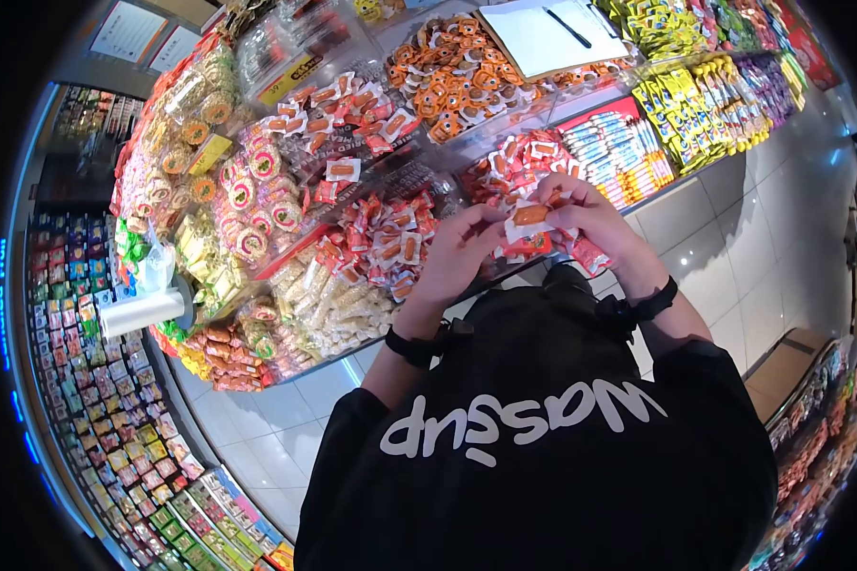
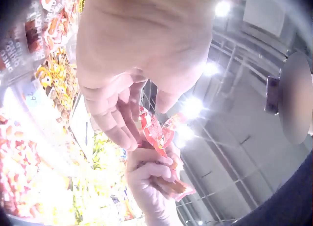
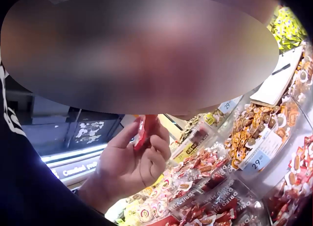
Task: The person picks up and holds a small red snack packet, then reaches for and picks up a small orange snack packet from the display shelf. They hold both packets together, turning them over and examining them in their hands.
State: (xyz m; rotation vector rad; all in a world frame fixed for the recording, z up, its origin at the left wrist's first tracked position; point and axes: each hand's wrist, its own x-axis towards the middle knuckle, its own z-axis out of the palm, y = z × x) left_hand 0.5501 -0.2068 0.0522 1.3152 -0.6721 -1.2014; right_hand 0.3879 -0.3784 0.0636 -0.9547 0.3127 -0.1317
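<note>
In front of the chest, both hands hold a small red-and-white snack packet point(image 1: 528, 217) with a brown piece showing through its wrapper. The left hand point(image 1: 462, 249) pinches its left end between thumb and fingers; in the right wrist view this left hand point(image 3: 129, 167) grips a red edge of the packet point(image 3: 142, 133). At the other end, the right hand point(image 1: 595, 224) holds it with thumb and curled fingers. A second red packet point(image 1: 590, 255) shows under the right hand, also seen beneath its fingers in the left wrist view. Blur hides most of the right hand in the right wrist view.
Below the hands lies a bin of similar red packets point(image 1: 381, 243). Orange-wrapped sweets point(image 1: 457, 81), yellow packs point(image 1: 681, 114) and round pink sweets point(image 1: 252, 176) fill nearby bins. A clipboard with a pen point(image 1: 552, 38) rests on top. A plastic bag roll point(image 1: 143, 312) stands left.
</note>
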